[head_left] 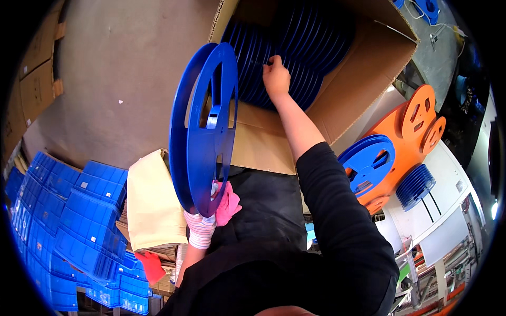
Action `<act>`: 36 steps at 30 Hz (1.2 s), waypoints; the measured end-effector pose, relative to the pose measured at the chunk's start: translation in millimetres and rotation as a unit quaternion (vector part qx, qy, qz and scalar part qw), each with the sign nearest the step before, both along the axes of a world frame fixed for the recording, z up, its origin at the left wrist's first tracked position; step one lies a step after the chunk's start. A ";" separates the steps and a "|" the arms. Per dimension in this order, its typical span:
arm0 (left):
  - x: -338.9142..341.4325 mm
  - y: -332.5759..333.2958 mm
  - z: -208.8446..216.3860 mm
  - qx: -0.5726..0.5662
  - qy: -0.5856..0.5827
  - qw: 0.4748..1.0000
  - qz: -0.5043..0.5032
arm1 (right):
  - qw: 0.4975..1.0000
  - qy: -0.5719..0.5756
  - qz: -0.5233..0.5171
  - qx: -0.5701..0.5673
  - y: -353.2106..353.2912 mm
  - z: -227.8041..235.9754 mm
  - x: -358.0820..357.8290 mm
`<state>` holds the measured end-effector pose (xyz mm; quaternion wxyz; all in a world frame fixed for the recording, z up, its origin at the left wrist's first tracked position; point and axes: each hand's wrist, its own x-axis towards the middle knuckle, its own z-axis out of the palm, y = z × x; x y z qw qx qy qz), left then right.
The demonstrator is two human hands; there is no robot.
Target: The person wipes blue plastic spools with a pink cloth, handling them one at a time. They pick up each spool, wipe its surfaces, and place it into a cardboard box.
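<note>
My left hand point(201, 230), in a pink-and-white striped glove, grips the lower rim of a large blue plastic reel point(203, 152), holding it upright on edge. A bright pink cloth point(227, 204) is bunched at that hand, beside the reel's lower flange. My bare right hand point(276, 78) reaches into an open cardboard box point(358, 79). Its fingers are curled closed at the rim of one of the packed blue reels point(247, 68), which stand on edge in rows. The fingertips are partly hidden among the rims, and the box's far part is dark.
At the right, an orange stand point(392, 126) carries another blue reel point(369, 160). Several small blue discs point(415, 187) sit on a white table point(448, 174). Blue plastic crates point(87, 221) fill the lower left, beside a tan sheet point(154, 203) and a red cloth point(151, 266).
</note>
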<state>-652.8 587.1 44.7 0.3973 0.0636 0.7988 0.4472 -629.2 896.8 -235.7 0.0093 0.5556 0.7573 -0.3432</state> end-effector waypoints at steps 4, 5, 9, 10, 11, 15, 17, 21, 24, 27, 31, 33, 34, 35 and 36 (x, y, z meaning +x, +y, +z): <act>2.4 0.9 -1.6 0.019 -0.022 0.999 0.019 | 0.992 -0.115 0.055 -0.003 -5.7 0.7 -17.8; 2.6 2.0 -2.2 0.029 -0.021 0.999 0.022 | 0.985 -0.157 0.065 -0.021 -1.8 7.8 -25.0; 3.8 -0.1 1.0 0.014 -0.029 0.999 0.029 | 0.977 -0.185 0.085 -0.063 17.5 7.3 -31.3; 3.6 -2.1 0.3 0.020 -0.033 0.999 0.033 | 0.982 -0.165 0.065 -0.061 21.1 0.6 -28.1; 5.1 -3.9 0.2 0.026 -0.039 0.998 0.040 | 0.985 -0.153 0.057 -0.056 20.6 -5.0 -22.6; 5.7 -8.2 1.2 0.015 -0.023 0.999 0.022 | 0.984 -0.159 0.063 -0.045 16.4 -5.3 -14.2; 6.3 -12.6 -0.8 0.017 -0.015 1.000 0.011 | 0.978 -0.191 0.068 -0.046 13.5 -2.1 -17.9; 5.6 -11.6 1.7 0.007 -0.010 1.000 -0.003 | 0.988 -0.139 0.065 -0.036 18.4 -4.7 -12.3; 7.2 -12.5 0.8 0.019 -0.012 1.000 -0.005 | 0.985 -0.152 0.076 -0.042 18.9 -9.5 -8.9; 13.2 -16.4 -3.4 0.047 -0.028 0.998 0.035 | 0.979 -0.182 0.084 -0.045 19.2 -3.4 -15.6; 9.0 -17.7 -2.2 0.043 -0.007 0.999 0.001 | 0.971 -0.205 0.118 -0.036 25.0 2.9 -17.9; 5.4 -14.5 -1.2 0.050 -0.011 0.999 0.005 | 0.974 -0.200 0.108 -0.014 23.8 3.7 -9.6; 5.9 -13.3 4.9 0.036 -0.003 0.999 -0.014 | 0.975 -0.195 0.107 -0.005 13.2 12.9 -2.0; 3.8 -10.3 10.7 0.025 0.004 0.999 -0.033 | 0.976 -0.191 0.105 0.008 6.9 28.3 5.1; 0.9 -8.0 14.6 0.016 0.012 0.998 -0.055 | 0.980 -0.174 0.096 0.013 0.7 45.4 15.7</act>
